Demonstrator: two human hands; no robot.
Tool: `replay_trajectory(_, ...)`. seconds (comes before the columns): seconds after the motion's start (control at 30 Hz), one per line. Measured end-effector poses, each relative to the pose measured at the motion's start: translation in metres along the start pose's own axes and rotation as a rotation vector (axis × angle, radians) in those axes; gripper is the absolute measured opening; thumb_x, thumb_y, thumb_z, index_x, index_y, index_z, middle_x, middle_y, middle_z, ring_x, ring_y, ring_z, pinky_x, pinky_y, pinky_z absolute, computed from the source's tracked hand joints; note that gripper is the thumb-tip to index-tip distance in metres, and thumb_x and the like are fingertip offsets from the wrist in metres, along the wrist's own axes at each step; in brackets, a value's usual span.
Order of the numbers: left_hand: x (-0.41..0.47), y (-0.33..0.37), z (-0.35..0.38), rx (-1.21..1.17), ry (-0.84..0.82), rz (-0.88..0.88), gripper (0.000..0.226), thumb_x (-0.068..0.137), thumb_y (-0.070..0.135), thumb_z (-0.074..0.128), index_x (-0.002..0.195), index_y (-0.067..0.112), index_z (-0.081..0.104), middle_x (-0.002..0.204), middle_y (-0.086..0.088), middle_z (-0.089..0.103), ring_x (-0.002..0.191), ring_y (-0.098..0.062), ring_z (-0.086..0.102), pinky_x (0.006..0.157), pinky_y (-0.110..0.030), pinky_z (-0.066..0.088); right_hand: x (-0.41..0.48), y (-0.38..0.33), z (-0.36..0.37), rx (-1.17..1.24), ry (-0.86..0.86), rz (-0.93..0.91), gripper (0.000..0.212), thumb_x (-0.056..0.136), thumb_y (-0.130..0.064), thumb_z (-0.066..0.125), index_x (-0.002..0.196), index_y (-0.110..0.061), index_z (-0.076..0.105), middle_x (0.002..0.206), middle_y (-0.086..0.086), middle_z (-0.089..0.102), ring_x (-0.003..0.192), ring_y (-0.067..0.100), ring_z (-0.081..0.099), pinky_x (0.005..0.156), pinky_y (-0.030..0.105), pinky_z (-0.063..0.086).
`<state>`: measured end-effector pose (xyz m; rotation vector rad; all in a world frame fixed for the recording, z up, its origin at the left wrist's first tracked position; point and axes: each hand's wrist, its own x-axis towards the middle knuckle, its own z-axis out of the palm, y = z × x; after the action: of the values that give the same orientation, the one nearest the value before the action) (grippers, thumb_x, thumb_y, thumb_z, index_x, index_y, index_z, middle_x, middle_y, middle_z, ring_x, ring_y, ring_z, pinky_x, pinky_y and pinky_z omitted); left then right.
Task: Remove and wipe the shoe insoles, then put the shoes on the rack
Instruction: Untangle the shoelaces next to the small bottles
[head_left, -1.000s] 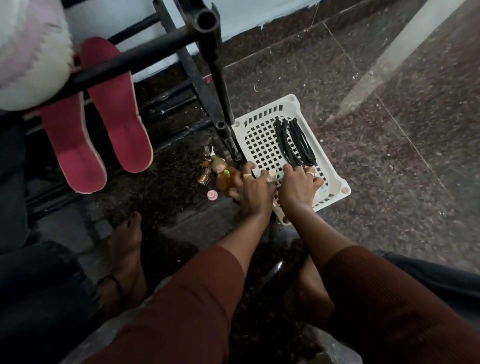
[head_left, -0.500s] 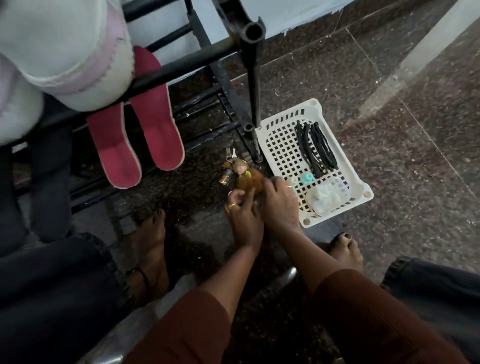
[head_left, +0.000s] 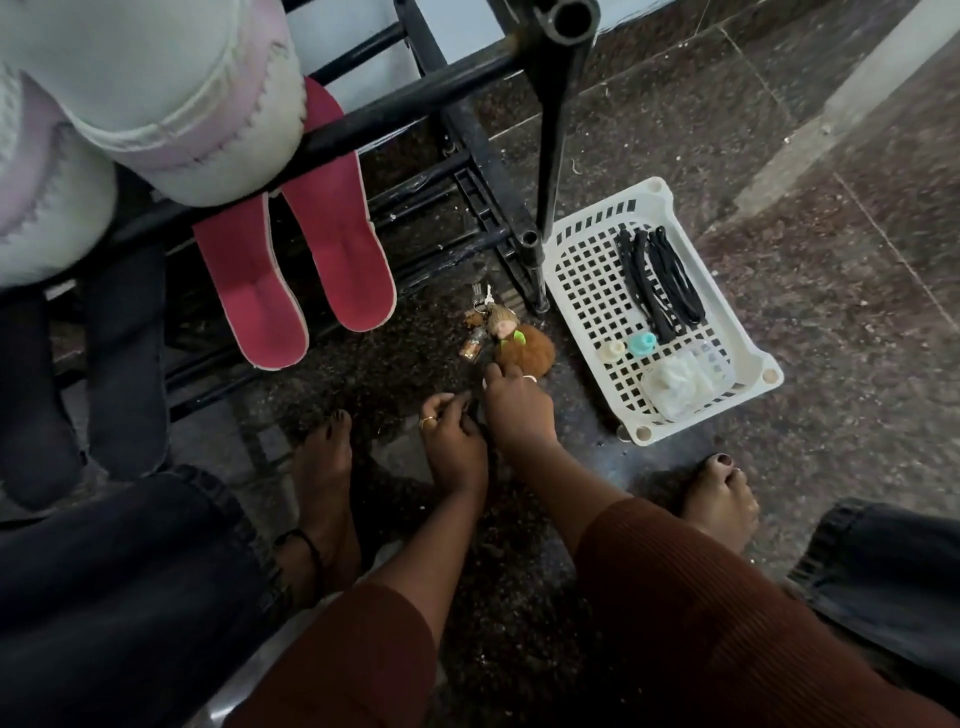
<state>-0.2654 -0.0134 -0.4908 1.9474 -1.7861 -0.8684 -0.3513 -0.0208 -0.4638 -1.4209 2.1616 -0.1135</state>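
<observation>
1. Low over the dark stone floor (head_left: 831, 338), the right hand (head_left: 517, 410) reaches forward, its fingertips (head_left: 501, 371) at the near edge of a brown plush keychain doll (head_left: 522, 345); whether they pinch it or only touch it cannot be told.
2. Just left of that hand, the left hand (head_left: 452, 441) has its fingers curled toward the floor; what they hold, if anything, is hidden.
3. Right of the right hand, a white lattice basket (head_left: 587, 291) sits on the floor, its near corner close to the wrist. It holds black hair bands (head_left: 660, 280), small caps and a clear pouch.
4. Ahead of both hands, the black metal rack (head_left: 395, 117) stands with one post foot between doll and basket.
5. Ahead and left of the left hand, two red insoles (head_left: 296, 275) hang over a rack bar, toes down, with white shoes (head_left: 156, 104) above them.
6. Bare floor lies open between the insoles' tips and the left hand, and beyond the basket's right edge.
7. Bare feet flank both forearms.
</observation>
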Motion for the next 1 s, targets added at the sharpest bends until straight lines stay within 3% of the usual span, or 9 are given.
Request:
replay_trajectory(0.1,-0.010,0.015,0.004,-0.049,0.017,0.030,0.036,0.071,-0.019,0.056,0.100,-0.003,0.071,0.111,-0.024,0.057,0.099,-0.037,0.057,0.083,-0.015,0.032,-0.019,0.014,-0.008,0.002,0.121,0.016,0.031,0.088,-0.019,0.054,0.114,-0.003,0.054,0.106,0.017,0.055,0.084,0.036,0.059,0.061,0.038,0.045)
replay_trajectory(0.2,-0.021,0.031,0.010,-0.108,0.016,0.077,0.036,0.068,-0.021,0.055,0.095,-0.003,0.072,0.105,-0.024,0.058,0.095,-0.038,0.058,0.085,-0.016,0.034,-0.036,0.036,-0.022,-0.015,0.372,0.076,0.014,0.076,-0.015,0.060,0.083,-0.003,0.064,0.077,0.017,0.056,0.059,0.032,0.054,0.049,0.032,0.039)
replay_trajectory(0.33,-0.034,0.051,0.023,-0.149,-0.005,0.093,0.033,0.071,-0.019,0.056,0.093,-0.001,0.073,0.106,-0.023,0.057,0.095,-0.038,0.058,0.085,-0.020,0.036,-0.048,0.071,-0.035,-0.036,0.432,0.250,0.019,0.072,-0.018,0.071,0.086,-0.006,0.067,0.091,0.019,0.057,0.077,0.034,0.054,0.063,0.036,0.042)
replay_trajectory(0.43,-0.042,0.062,0.028,-0.169,-0.033,0.080,0.032,0.075,-0.016,0.055,0.096,0.001,0.073,0.110,-0.020,0.056,0.097,-0.033,0.057,0.084,-0.015,0.036,-0.048,0.085,-0.043,-0.001,0.370,0.419,0.021,0.085,-0.022,0.059,0.100,-0.009,0.065,0.115,0.017,0.050,0.102,0.034,0.044,0.083,0.043,0.034)
replay_trajectory(0.5,-0.044,0.064,0.031,-0.161,-0.058,0.076,0.031,0.077,-0.014,0.055,0.097,0.001,0.073,0.113,-0.019,0.055,0.100,-0.031,0.057,0.086,-0.018,0.038,-0.044,0.091,-0.045,0.001,0.342,0.470,0.021,0.089,-0.023,0.052,0.102,-0.011,0.063,0.120,0.015,0.044,0.107,0.032,0.038,0.089,0.044,0.030)
replay_trajectory(0.7,-0.037,0.052,0.031,-0.111,-0.085,0.071,0.030,0.080,-0.012,0.054,0.097,0.003,0.073,0.116,-0.017,0.054,0.102,-0.031,0.055,0.088,-0.031,0.045,-0.030,0.097,-0.041,-0.019,0.281,0.533,0.020,0.089,-0.019,0.050,0.099,-0.010,0.064,0.119,0.012,0.038,0.107,0.031,0.033,0.088,0.044,0.027)
replay_trajectory(0.87,-0.024,0.039,0.023,-0.098,-0.070,0.070,0.030,0.080,-0.013,0.054,0.097,0.003,0.072,0.117,-0.015,0.053,0.101,-0.031,0.055,0.089,-0.030,0.045,-0.032,0.096,-0.041,0.000,0.299,0.534,0.020,0.088,-0.020,0.050,0.099,-0.009,0.062,0.120,0.012,0.038,0.109,0.031,0.032,0.091,0.046,0.026)
replay_trajectory(0.93,-0.017,0.038,0.017,-0.087,-0.068,0.057,0.029,0.083,-0.011,0.053,0.100,0.003,0.072,0.120,-0.015,0.051,0.101,-0.029,0.055,0.087,-0.025,0.042,-0.037,0.090,-0.041,0.004,0.358,0.470,0.020,0.087,-0.018,0.053,0.102,-0.008,0.060,0.122,0.014,0.041,0.109,0.032,0.034,0.090,0.047,0.027)
replay_trajectory(1.0,-0.005,0.039,0.011,-0.079,-0.059,0.038,0.028,0.086,-0.008,0.052,0.104,0.002,0.071,0.123,-0.015,0.050,0.104,-0.028,0.054,0.087,-0.022,0.038,-0.038,0.080,-0.040,-0.031,0.409,0.310,0.018,0.082,-0.013,0.061,0.097,-0.004,0.062,0.110,0.018,0.051,0.097,0.033,0.045,0.081,0.044,0.035)
